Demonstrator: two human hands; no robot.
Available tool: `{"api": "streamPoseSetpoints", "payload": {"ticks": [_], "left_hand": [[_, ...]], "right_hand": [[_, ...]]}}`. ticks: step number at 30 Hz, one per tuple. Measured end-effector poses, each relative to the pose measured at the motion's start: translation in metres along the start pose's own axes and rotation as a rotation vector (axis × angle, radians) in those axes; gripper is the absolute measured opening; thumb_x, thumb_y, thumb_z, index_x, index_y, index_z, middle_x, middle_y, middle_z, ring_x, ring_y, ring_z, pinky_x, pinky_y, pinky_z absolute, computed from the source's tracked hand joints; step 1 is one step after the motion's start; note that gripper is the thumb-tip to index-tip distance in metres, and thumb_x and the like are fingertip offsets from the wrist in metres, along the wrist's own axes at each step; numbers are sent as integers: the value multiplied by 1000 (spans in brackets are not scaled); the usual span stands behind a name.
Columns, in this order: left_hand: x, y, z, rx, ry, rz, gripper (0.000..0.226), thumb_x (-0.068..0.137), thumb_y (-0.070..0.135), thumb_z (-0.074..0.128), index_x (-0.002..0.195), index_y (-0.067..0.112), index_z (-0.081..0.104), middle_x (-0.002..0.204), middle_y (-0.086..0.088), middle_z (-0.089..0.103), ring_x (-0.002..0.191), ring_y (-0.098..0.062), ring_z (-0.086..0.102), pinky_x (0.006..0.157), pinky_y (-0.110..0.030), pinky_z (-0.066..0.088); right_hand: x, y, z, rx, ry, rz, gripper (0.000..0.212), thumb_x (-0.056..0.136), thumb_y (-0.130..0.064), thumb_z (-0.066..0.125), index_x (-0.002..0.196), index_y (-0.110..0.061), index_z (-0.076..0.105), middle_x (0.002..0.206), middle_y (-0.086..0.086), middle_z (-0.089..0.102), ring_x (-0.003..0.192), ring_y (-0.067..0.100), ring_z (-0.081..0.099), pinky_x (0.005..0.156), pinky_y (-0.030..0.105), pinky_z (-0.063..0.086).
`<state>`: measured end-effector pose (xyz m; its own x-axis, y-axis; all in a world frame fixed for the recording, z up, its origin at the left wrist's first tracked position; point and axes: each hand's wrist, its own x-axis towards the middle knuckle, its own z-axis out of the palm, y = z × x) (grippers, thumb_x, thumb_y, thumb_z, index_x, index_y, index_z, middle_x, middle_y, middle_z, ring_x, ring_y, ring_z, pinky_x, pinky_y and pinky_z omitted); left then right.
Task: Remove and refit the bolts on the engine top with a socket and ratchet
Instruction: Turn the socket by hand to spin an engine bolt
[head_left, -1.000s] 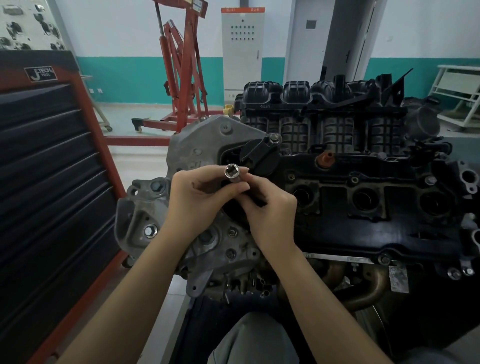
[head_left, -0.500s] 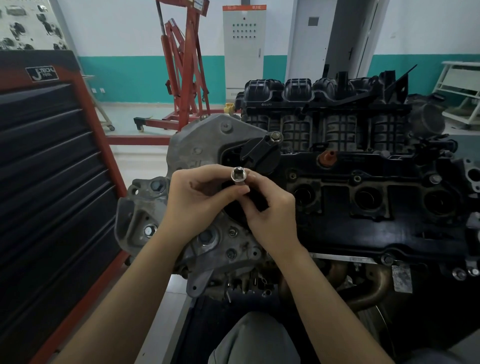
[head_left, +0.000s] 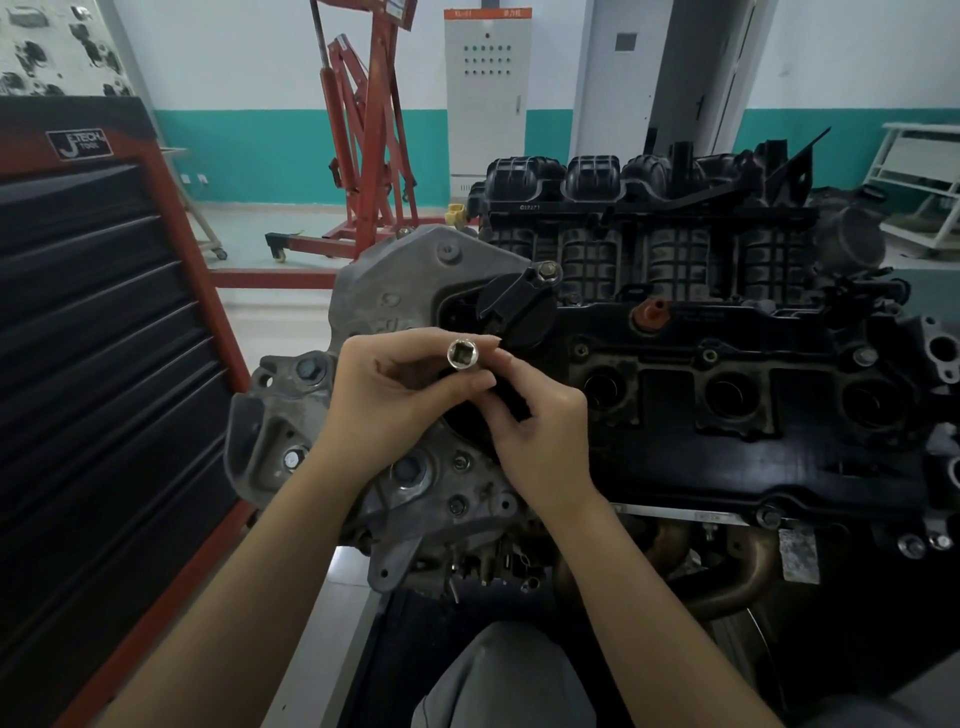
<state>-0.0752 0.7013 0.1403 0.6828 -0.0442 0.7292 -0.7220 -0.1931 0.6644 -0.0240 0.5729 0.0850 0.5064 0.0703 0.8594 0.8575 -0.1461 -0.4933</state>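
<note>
Pinching the socket (head_left: 462, 355) between left hand (head_left: 387, 402) and right hand (head_left: 540, 421) above the engine (head_left: 727, 415), square drive facing camera, long axis pointing down, cover bolt (head_left: 546, 270) just beyond.

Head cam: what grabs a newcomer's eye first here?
Dead centre, both hands meet over the engine: the left hand pinches a shiny silver socket with its square drive hole facing the camera, and the right hand grips a dark tool beside it. Behind them sits the black engine top with its open round wells. A red engine hoist stands at the back, and a dark tool cabinet fills the left.
</note>
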Motion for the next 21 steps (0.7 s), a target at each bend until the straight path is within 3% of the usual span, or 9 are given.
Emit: {"api": "streamPoseSetpoints", "payload": {"ticks": [6,10,14,17,21], "left_hand": [[-1,-2,1,105,98,45,23,68,4,80,88,7,72,85,1,74,83,-14,72,77,-21,54],[-1,-2,0,15,71,12,28,73,1,73,99,10,69,89,8,75,85,-11,71,77,-20,53],[0,0,0,65,-15,45,26,73,-3,73,98,2,68,91,-5,73,88,-14,70,82,-22,53],[0,0,3,187,64,72,23,67,7,79,89,6,71,85,-5,71,83,-12,70,81,-20,53],[-1,0,3,140,78,17,31,68,11,77,98,7,71,88,5,74,83,-7,71,76,-16,52]], "right_hand": [[0,0,0,11,41,37,24,81,-5,73,105,0,70,102,3,71,98,6,66,86,17,50],[1,-4,0,-73,20,-30,28,86,-14,68,111,-3,68,108,-4,66,103,5,62,90,24,51],[-1,-3,0,-122,47,3,26,80,-12,73,104,-3,72,96,5,74,91,14,68,80,30,55],[0,-3,1,-139,62,16,23,76,-12,76,99,-5,73,93,3,74,87,16,68,77,34,56],[1,-4,0,-144,28,-15,24,78,-9,75,102,-5,71,99,2,72,95,10,64,86,36,52]]}}
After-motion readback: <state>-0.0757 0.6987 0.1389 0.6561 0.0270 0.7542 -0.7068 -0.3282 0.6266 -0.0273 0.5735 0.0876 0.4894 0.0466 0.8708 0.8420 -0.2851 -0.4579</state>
